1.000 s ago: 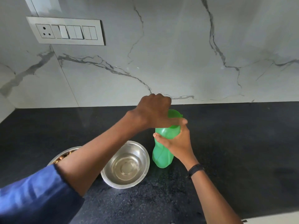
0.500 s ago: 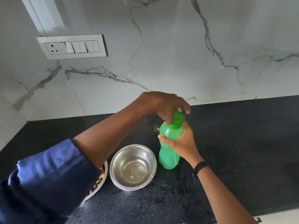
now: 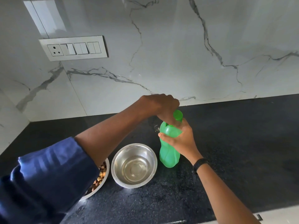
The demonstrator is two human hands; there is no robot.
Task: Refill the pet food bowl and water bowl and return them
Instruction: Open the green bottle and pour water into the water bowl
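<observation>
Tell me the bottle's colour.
The bottle is bright green, cap too; the head view shows it clearly.

No text, label, brand or number can be read anywhere.

Dark blue left sleeve (image 3: 48, 175), pushed up, black right wristband (image 3: 199, 164)

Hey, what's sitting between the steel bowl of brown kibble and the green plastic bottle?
A round steel bowl holding a little water, seen in the head view.
</observation>
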